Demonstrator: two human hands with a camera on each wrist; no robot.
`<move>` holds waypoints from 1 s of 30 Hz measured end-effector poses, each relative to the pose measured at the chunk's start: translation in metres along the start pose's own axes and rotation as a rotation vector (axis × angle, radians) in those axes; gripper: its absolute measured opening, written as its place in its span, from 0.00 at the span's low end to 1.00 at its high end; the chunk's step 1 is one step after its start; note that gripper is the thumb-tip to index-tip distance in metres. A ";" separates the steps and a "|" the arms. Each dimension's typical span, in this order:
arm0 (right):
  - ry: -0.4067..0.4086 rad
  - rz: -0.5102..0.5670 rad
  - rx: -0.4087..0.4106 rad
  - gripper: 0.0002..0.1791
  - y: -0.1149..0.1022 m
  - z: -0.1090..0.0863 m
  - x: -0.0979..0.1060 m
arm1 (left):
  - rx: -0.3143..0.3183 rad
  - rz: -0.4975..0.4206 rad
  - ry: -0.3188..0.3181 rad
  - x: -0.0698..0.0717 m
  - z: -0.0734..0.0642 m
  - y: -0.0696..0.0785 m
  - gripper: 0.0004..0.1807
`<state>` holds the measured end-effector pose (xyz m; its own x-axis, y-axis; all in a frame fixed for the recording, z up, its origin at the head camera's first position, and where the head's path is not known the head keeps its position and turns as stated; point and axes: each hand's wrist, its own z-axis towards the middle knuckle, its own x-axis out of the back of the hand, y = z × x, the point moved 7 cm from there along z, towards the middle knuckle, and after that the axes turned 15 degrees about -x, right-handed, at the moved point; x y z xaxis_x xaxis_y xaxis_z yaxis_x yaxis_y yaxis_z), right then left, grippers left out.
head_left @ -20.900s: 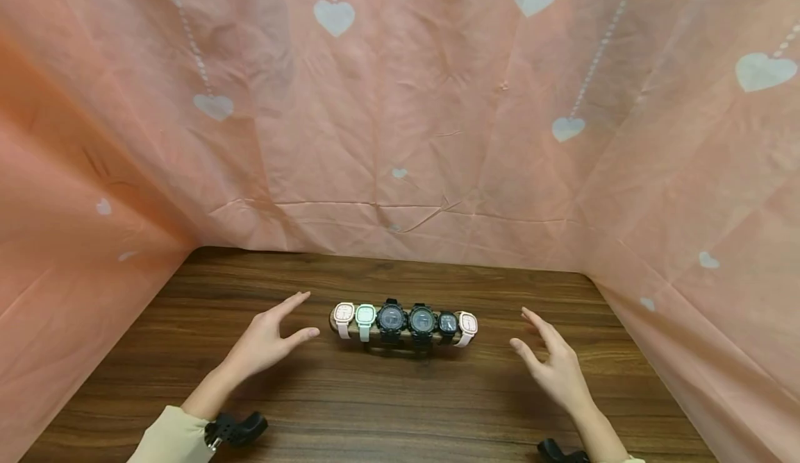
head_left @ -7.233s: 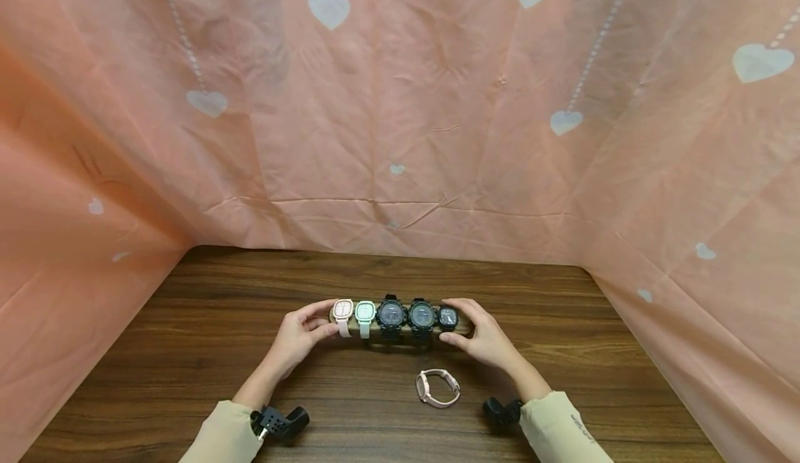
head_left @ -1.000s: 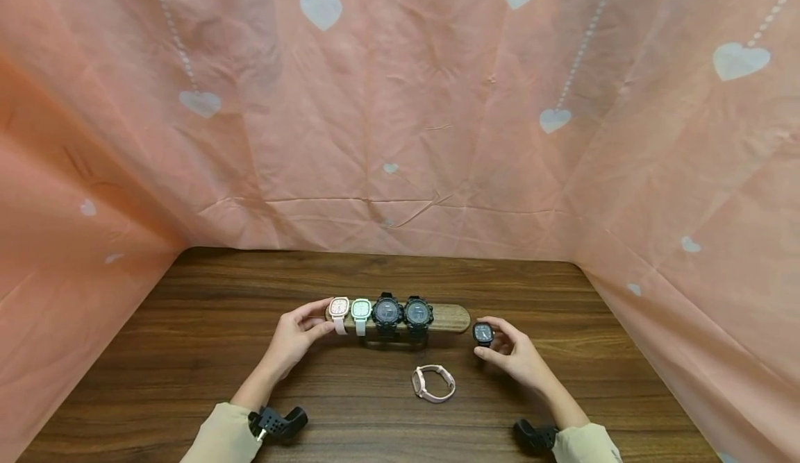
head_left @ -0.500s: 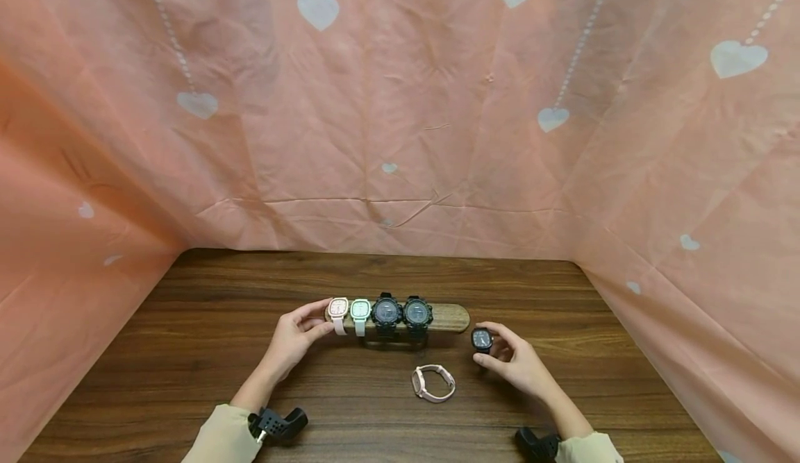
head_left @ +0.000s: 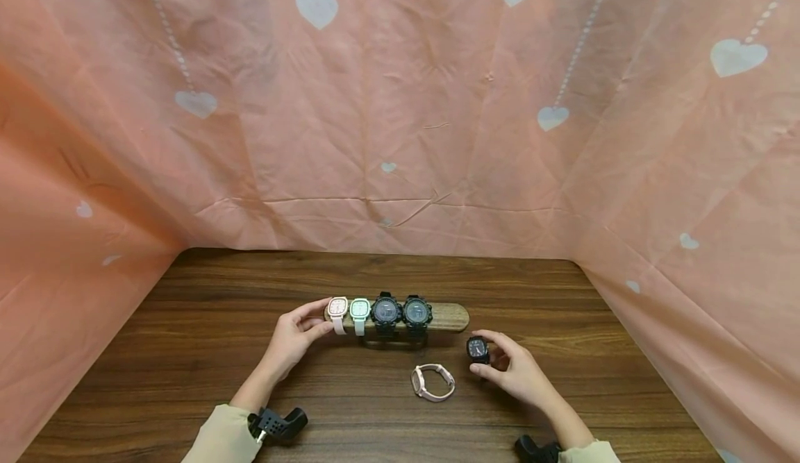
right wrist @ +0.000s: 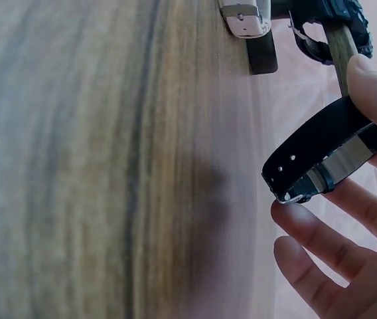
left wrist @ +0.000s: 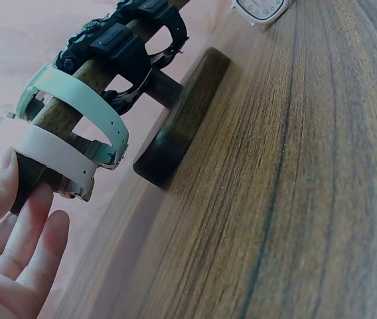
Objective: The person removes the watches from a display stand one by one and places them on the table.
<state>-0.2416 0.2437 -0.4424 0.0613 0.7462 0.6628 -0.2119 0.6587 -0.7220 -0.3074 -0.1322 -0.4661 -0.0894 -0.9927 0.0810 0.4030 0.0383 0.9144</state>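
Note:
My right hand (head_left: pixel 514 371) pinches a black square-faced watch (head_left: pixel 478 349) at the right of the stand; the right wrist view shows its buckled black strap (right wrist: pixel 318 143) in a loop over the table. My left hand (head_left: pixel 292 338) grips the left end of the wooden watch stand (head_left: pixel 451 317), beside a pink watch (head_left: pixel 338 308). Along the stand's bar follow a mint green watch (head_left: pixel 360 310) and two chunky black watches (head_left: pixel 387 312), all with straps round it. The bar's right end is bare. A second pink watch (head_left: pixel 432 382) lies on its side on the table, in front of the stand.
The dark wood-grain table (head_left: pixel 350 414) carries everything. The stand's wooden foot (left wrist: pixel 182 119) rests on it. A peach curtain (head_left: pixel 400 137) with white hearts hangs behind and at both sides. Black camera mounts (head_left: pixel 278 423) sit on both wrists.
Earlier, the second pink watch and the black square-faced watch came off the stand's right end. Over the last second my right hand has lowered the black watch slightly toward me. My left hand stays put.

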 end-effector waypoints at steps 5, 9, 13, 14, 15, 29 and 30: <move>0.028 -0.083 0.061 0.29 -0.004 -0.004 -0.001 | -0.006 -0.006 -0.005 0.000 0.000 0.000 0.26; 0.028 -0.133 0.057 0.30 -0.005 -0.007 -0.001 | -0.012 -0.006 -0.007 0.000 -0.001 0.001 0.26; 0.022 -0.196 0.053 0.31 -0.006 -0.009 -0.003 | -0.009 -0.006 -0.005 0.000 -0.001 0.001 0.26; 0.018 -0.211 0.050 0.31 -0.006 -0.010 -0.003 | -0.008 -0.006 -0.004 0.000 -0.001 0.002 0.26; 0.015 -0.227 0.045 0.31 -0.007 -0.010 -0.004 | -0.007 -0.005 -0.003 0.000 -0.001 0.002 0.26; -0.037 -0.459 -0.008 0.30 -0.017 -0.018 -0.012 | -0.007 0.003 -0.008 0.000 0.000 0.001 0.26; -0.036 -0.468 -0.004 0.30 -0.018 -0.018 -0.012 | -0.005 -0.001 -0.009 0.000 0.000 0.000 0.26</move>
<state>-0.2211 0.2245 -0.4414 0.1152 0.3650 0.9238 -0.1654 0.9241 -0.3445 -0.3070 -0.1320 -0.4659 -0.0983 -0.9916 0.0839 0.4074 0.0368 0.9125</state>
